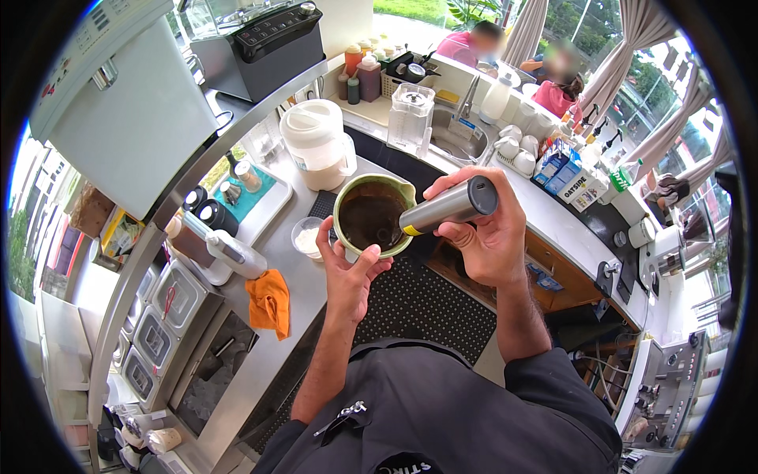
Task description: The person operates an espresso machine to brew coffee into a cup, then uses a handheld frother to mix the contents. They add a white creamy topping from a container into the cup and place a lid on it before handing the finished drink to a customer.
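My left hand holds a green ceramic bowl with a pouring spout, thumb on the near rim and fingers around its left side. Dark brown liquid fills part of it, with a few bubbles near the right wall. In my right hand is a handheld electric frother, a steel cylinder with a yellow band. It tilts down towards the bowl's right rim; its working end is hidden or too blurred to make out. Just left of the bowl, a clear plastic cup contains something whitish.
A lidded plastic pitcher and an orange cloth rest on the steel counter. Left lies an ice bin beside lidded containers. Ahead are a blender jar, a sink and cartons. People sit beyond the counter.
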`<state>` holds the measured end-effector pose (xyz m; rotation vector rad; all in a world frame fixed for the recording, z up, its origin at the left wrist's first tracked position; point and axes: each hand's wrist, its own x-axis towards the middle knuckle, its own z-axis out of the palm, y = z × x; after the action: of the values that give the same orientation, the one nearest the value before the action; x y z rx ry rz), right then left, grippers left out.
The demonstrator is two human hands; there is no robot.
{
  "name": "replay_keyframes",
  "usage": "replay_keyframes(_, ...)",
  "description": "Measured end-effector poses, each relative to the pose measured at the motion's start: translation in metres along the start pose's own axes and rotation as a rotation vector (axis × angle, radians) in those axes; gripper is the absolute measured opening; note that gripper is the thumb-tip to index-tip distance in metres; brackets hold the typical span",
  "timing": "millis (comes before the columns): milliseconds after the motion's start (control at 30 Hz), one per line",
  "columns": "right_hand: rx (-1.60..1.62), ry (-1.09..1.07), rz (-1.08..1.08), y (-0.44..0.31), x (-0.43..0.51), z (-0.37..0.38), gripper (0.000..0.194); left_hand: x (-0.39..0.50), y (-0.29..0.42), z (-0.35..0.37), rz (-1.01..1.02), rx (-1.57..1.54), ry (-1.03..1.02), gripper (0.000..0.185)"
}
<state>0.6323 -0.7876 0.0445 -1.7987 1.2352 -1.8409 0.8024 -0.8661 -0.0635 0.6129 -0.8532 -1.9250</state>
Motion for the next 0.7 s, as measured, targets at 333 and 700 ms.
replay_keyframes(333, -0.004, 0.003, 0.005, -0.0009, -0.0011, 0.0, 0.046, -0.0007, -0.0003, 0.0, -0.001, 0.01, -0.002, 0.088)
replay_keyframes(700, 0.005, 0.035, 0.028, -0.0016, -0.0055, -0.0071, 0.047, -0.0026, -0.0027, 0.0041, -0.004, 0.019, -0.013, 0.088)
